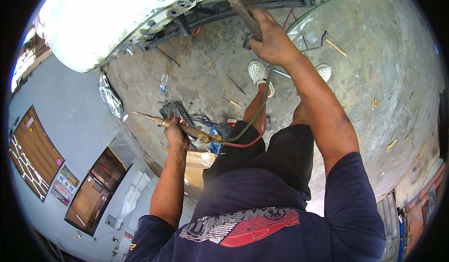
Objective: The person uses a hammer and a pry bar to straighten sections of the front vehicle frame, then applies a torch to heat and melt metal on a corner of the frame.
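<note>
My left hand (175, 134) is closed round the handle of a brass gas welding torch (191, 131), held low at my left side. Its thin bent tip points left, and I see no flame at it. A green hose (255, 119) and a red hose (263, 131) run from its valve end. My right hand (276, 40) is raised in front, closed on a worn brownish rod-like tool (244, 18) with a dark piece by the thumb. Its far end is blurred, so the exact kind is unclear. The tool is close to the underside of a white vehicle body (117, 18).
The concrete floor (374, 98) holds a stick (336, 47), a plastic bottle (163, 82), a screwdriver-like tool (237, 86) and a silvery bundle (110, 96). A cardboard box (196, 168) stands beside my left leg. The hoses trail near my shoes (258, 75). A grey wall (84, 103) is left.
</note>
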### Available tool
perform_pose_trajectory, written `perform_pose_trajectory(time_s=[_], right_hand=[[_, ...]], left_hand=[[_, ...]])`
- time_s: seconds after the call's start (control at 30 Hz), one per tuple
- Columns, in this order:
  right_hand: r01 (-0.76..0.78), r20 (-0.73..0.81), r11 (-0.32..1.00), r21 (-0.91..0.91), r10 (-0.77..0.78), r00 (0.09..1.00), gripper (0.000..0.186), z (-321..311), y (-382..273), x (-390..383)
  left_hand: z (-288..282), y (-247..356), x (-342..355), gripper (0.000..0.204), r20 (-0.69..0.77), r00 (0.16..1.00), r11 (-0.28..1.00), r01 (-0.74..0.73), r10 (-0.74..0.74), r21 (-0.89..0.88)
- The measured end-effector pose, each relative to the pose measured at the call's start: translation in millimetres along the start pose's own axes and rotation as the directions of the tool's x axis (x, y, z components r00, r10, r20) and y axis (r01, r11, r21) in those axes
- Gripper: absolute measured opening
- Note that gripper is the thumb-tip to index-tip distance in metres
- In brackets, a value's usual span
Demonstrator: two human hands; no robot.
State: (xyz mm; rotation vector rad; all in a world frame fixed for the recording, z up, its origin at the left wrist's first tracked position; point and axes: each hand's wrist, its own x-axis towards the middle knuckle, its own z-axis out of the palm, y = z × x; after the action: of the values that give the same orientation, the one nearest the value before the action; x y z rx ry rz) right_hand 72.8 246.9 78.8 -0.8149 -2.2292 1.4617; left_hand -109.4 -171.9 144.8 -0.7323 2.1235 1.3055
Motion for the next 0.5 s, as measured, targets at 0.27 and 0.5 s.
perform_pose_trajectory(time_s=[0.27,0.5], right_hand=[[0.028,-0.033,0.999,0.017,-0.027,0.999,0.081,11.9,-2.7,4.6],[-0.031,-0.024,0.997,0.076,0.033,0.999,0.073,4.4,-10.2,6.2]], left_hand=[[-2.2,-1.1,2.6,0.059,-0.015,1.000,1.000,0.007,-0.006,0.024],[-0.7,-3.6,3.8,0.058,0.011,1.000,1.000,-0.009,0.009,0.016]])
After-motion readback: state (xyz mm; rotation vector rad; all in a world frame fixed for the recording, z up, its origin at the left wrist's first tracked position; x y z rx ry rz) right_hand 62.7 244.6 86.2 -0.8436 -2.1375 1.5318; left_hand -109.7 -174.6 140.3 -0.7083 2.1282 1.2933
